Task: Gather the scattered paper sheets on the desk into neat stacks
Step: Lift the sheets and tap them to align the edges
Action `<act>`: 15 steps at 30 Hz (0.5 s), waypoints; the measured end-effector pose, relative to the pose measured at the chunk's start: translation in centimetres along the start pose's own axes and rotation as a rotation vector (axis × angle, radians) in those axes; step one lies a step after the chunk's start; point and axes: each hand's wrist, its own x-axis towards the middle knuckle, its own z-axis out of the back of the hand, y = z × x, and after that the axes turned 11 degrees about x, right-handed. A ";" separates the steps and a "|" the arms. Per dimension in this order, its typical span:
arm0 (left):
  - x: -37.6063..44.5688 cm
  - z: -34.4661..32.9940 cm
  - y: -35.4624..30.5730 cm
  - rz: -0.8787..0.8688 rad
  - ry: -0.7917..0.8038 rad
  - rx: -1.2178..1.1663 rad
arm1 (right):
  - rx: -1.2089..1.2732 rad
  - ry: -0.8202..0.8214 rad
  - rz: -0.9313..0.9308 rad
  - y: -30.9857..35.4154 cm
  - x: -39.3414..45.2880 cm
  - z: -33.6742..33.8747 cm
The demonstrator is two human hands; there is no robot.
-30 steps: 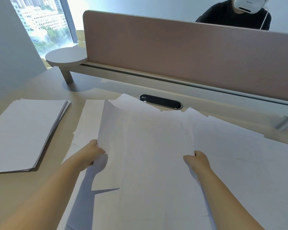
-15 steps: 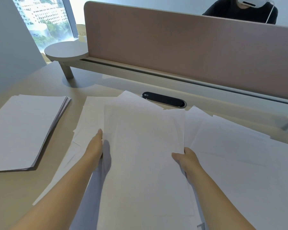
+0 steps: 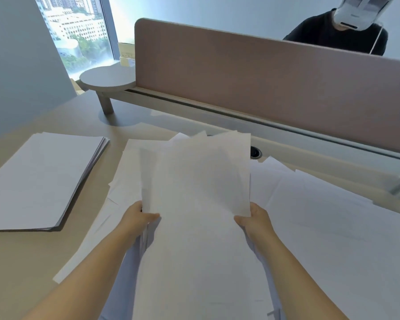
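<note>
Head view: a bundle of white sheets (image 3: 201, 176) is lifted and tilted up off the desk (image 3: 16, 269), at the middle of the near side, its top edges fanned unevenly. Left hand (image 3: 136, 218) pinches the bundle's lower left edge, thumb on the near face, fingers behind. Right hand (image 3: 254, 219) pinches the lower right corner the same way. Loose sheets (image 3: 333, 227) lie overlapping beneath and to the right, reaching toward the desk's right edge; more stick out on the left under the bundle. A squared stack (image 3: 39, 179) lies apart near the left edge. A dark cable grommet (image 3: 255, 153) shows just past the bundle's right edge, probably partly covered. A pink divider panel (image 3: 263, 84) runs along the far edge, with a round shelf (image 3: 106, 78) at its left end. A person in dark clothing (image 3: 346, 35) sits beyond the panel.
</note>
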 end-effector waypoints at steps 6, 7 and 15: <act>-2.6 0.8 -3.1 -0.035 0.114 -0.491 | 0.083 0.090 0.116 4.5 -2.5 1.9; -3.0 1.1 -3.9 -0.052 0.133 -0.508 | 0.088 0.085 0.126 5.3 -2.8 2.0; -6.3 5.6 -11.0 -0.345 0.041 -0.576 | 0.102 0.081 0.240 11.9 -5.0 0.8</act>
